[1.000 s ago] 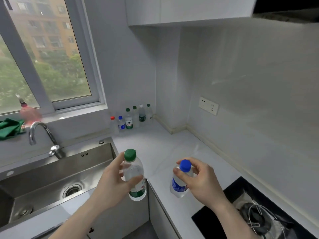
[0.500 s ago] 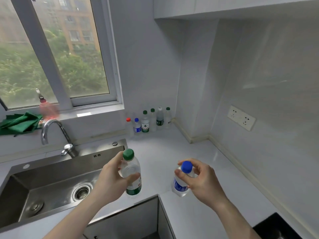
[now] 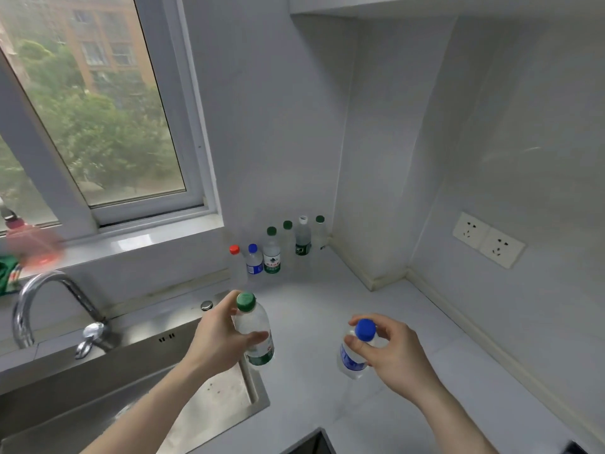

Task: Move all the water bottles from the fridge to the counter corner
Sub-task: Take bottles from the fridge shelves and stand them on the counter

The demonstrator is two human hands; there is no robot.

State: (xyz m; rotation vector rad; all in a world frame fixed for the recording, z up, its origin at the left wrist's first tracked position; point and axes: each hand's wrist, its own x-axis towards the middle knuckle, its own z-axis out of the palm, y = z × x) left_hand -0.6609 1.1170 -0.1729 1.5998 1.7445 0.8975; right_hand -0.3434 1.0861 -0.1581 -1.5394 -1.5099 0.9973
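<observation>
Two in hand: left hand (image 3: pixel 219 339) grips green-capped clear plastic bottle (image 3: pixel 254 335), right hand (image 3: pixel 389 352) pinches blue-capped clear plastic bottle (image 3: pixel 355 352) near its neck; I'd expect that one to slip.

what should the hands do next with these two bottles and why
Probably carry both forward and stand them beside the row of bottles at the wall. The left hand grips the green-cap bottle and the right hand grips the blue-cap bottle, both held above the counter, short of the corner. Bare counter shows in front of the row.

Bottle (image 3: pixel 255 335) in each hand (image 3: pixel 218 342)
</observation>
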